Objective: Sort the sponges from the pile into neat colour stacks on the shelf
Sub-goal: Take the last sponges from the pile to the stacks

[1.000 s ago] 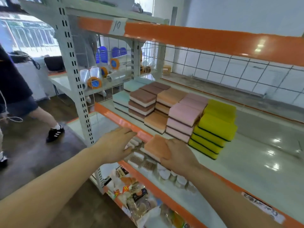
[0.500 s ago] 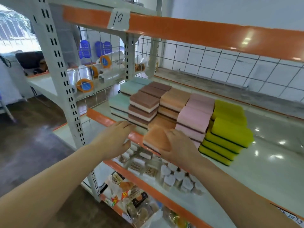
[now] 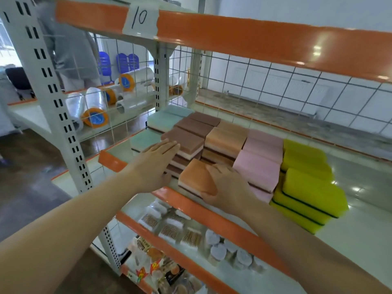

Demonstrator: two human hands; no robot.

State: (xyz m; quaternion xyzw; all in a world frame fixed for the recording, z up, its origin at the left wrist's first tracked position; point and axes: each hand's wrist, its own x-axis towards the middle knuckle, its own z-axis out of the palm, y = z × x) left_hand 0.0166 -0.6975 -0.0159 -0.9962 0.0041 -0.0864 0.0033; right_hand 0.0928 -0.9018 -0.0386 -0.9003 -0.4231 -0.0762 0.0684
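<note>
Shelf (image 3: 360, 230) carries colour stacks; brown stack (image 3: 184, 143) at 11 o'clock of centre. Right hand (image 3: 227, 185) grips orange sponge (image 3: 196, 177) at the shelf's front edge, placing step; left hand (image 3: 157, 160) flat, empty, touching brown stack. Next: seat squarely on orange stack (image 3: 224, 141) at 12 o'clock.

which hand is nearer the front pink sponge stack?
Right. The right hand grips an orange sponge directly beside the front pink sponge stack, on its left. The left hand lies flat further left, against the brown stack.
</note>
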